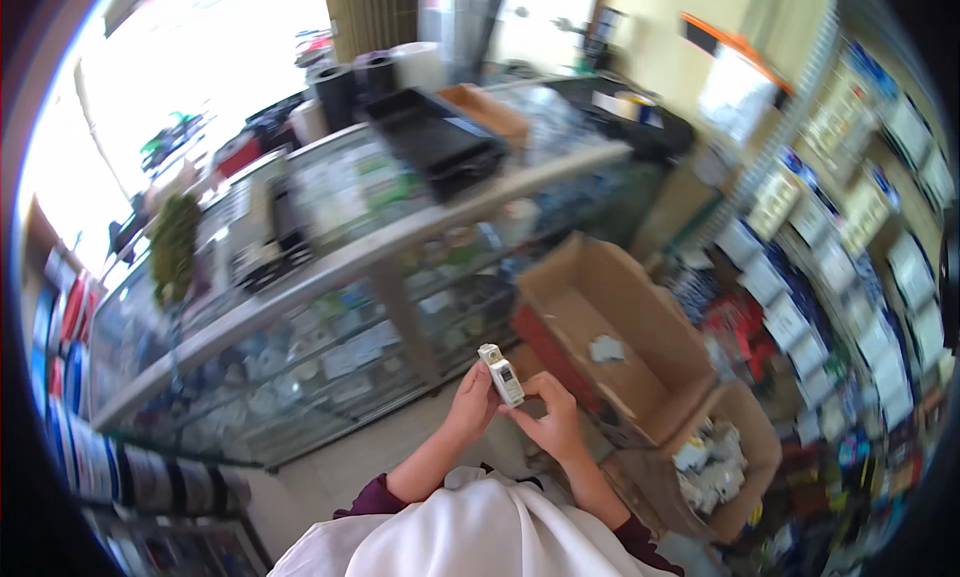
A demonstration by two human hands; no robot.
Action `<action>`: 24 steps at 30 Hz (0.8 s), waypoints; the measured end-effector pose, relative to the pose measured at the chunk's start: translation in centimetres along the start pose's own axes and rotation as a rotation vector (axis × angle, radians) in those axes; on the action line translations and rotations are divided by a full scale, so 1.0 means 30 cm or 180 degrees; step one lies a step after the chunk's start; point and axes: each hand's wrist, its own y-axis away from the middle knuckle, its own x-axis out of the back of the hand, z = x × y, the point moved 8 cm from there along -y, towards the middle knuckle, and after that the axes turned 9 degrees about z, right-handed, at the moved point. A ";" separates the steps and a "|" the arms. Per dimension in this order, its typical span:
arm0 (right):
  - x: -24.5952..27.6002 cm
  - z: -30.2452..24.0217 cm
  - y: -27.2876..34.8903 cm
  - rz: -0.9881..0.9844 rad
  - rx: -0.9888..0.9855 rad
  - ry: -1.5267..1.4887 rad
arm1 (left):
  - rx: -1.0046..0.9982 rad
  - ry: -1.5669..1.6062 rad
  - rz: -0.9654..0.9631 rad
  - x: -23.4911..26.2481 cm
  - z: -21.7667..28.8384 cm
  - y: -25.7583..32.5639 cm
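In front of my body, I hold a small white block-shaped device [506, 379] with a dark part on its face; it looks like a circuit breaker. My left hand [474, 401] grips its left side, fingers closed along the edge. On the other side, the thumb and bent fingers of my right hand [552, 417] pinch its lower right end. The device is tilted, its upper end leaning left. Just right of my hands stands an open cardboard box [640, 322] with a small white piece [606, 349] inside.
A second cardboard box [765, 442] at the lower right holds several white pieces [712, 467]. Ahead runs a glass display counter [385, 277] bearing a black tray [430, 137], dark rolls and a green bundle [175, 242]. Packaged goods [800, 337] hang along the right wall.
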 end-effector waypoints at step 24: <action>-1.768 -0.776 -0.054 -0.2582 0.1023 -0.1507 | -0.1577 0.0849 0.2090 1.125 0.950 0.795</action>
